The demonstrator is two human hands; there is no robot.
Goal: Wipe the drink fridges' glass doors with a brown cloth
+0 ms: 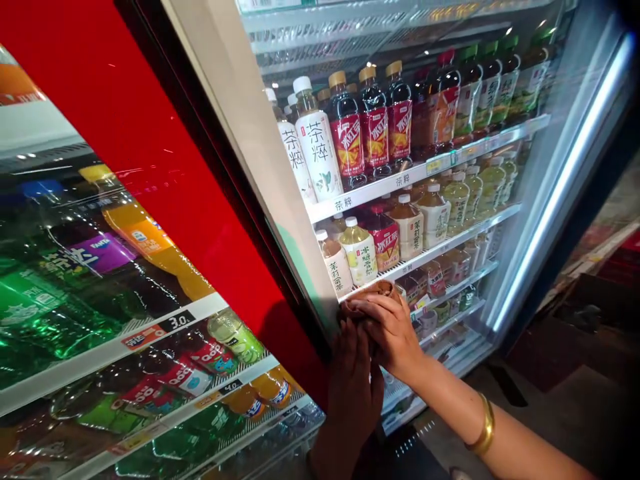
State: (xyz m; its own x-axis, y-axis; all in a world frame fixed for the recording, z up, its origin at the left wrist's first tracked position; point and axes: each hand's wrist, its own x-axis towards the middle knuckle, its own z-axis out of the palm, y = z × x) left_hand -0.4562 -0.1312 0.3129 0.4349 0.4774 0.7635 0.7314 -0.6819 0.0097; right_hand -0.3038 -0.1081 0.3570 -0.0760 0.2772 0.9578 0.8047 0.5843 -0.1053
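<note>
A glass cooler door with a pale frame (pixel 233 110) stands in front of me. My right hand (pixel 393 327), a gold bangle on its wrist, is at the lower part of this frame beside the glass. Its fingers are bent together, and what they hold, if anything, is hidden. Just below and left, in shadow, my left hand (pixel 354 373) has its fingers stretched upward against the frame's dark edge, close to the right hand. A brownish shape above the fingers looks like a reflection in the glass.
Behind the glass, shelves (pixel 367 192) carry several tea bottles (pixel 317 157). A red panel (pixel 165 153) separates them from a left cooler with green soda bottles (pixel 45 293), orange drinks and price tags (pixel 179 321). A bright light strip (pixel 565 180) runs down the right side; dark floor lies lower right.
</note>
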